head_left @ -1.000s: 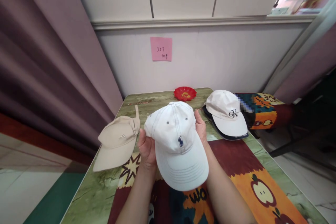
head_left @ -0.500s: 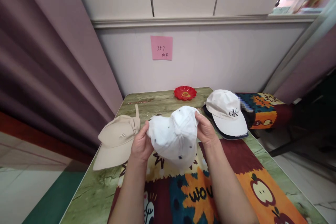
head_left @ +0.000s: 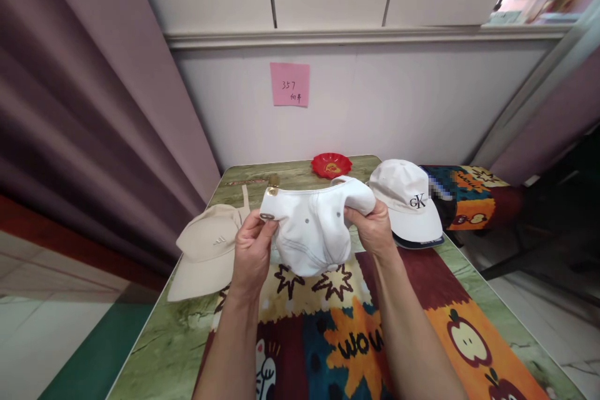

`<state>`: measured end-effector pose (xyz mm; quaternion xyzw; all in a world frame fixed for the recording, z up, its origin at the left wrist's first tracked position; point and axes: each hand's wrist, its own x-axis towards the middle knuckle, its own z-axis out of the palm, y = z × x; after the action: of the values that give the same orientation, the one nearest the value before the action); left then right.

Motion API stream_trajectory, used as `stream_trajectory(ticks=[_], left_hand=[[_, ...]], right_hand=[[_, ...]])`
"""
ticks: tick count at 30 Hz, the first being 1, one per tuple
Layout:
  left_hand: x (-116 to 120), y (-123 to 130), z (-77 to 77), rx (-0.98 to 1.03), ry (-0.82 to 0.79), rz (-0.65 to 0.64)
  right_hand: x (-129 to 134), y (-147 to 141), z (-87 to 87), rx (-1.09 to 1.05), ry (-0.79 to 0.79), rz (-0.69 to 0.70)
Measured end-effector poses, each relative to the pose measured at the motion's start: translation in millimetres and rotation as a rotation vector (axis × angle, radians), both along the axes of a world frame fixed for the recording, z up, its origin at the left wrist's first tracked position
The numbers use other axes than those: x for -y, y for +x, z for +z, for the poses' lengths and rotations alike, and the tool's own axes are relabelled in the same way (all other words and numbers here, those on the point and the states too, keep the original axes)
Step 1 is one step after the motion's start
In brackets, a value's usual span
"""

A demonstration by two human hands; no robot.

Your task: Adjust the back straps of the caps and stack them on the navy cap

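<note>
Between my two hands a white baseball cap point(head_left: 314, 225) is held up above the patterned cloth, its back strap with a metal buckle showing at the upper left. My left hand point(head_left: 253, 244) pinches the strap end near the buckle. Fingers of my right hand point(head_left: 372, 228) are wrapped round the cap's right side. A beige cap point(head_left: 206, 250) with its brim toward me lies beside my left hand. Behind my right hand sits another white cap point(head_left: 403, 194) with dark letters, resting on a dark cap point(head_left: 429, 244) that is mostly hidden.
A red scalloped dish point(head_left: 330, 165) stands at the back of the green marbled table point(head_left: 159, 337). The colourful cloth point(head_left: 323, 337) covers the front middle. A pink note point(head_left: 289, 84) is stuck on the wall behind. Purple curtains point(head_left: 117, 75) hang at the left.
The white cap has been turned in my hands, so its buckled strap and back now show instead of its crown and small front emblem. The other caps have stayed put.
</note>
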<state>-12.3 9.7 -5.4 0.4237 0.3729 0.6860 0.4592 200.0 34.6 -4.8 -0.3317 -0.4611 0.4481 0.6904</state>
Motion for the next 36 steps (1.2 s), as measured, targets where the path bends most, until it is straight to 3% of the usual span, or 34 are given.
stream_trajectory(ticks=[3, 6, 9, 12, 15, 21, 26, 31, 36], left_hand=[[-2, -4, -0.4, -0.202, 0.116, 0.099], [-7, -13, -3.1, -0.490, 0.178, 0.129], [-13, -22, -11.9, -0.689, 0.085, 0.103], [-16, -27, -20.7, -0.749, -0.036, 0.020], [-14, -25, -22.8, -0.747, -0.088, -0.024], [-9, -18, -17.3, -0.739, -0.110, -0.067], [-9, -10, -16.7, -0.709, -0.101, -0.013], [-11, -8, -19.1, -0.675, -0.128, -0.013], [-10, -9, -15.9, -0.704, -0.088, -0.067]], right_hand=[[1, 3, 5.4, 0.105, 0.092, -0.041], [-3, 10, 3.2, 0.251, 0.077, -0.021], [-8, 22, -3.3, 0.493, -0.025, 0.178], [-7, 33, -6.0, 0.729, -0.090, 0.454], [-4, 37, -2.4, 0.821, -0.076, 0.554], [6, 26, 18.5, 0.933, -0.025, 0.501], [21, 7, 36.0, 1.022, -0.012, 0.469], [22, -6, 27.5, 1.286, -0.091, 0.240], [13, -5, 16.5, 1.154, -0.118, 0.209]])
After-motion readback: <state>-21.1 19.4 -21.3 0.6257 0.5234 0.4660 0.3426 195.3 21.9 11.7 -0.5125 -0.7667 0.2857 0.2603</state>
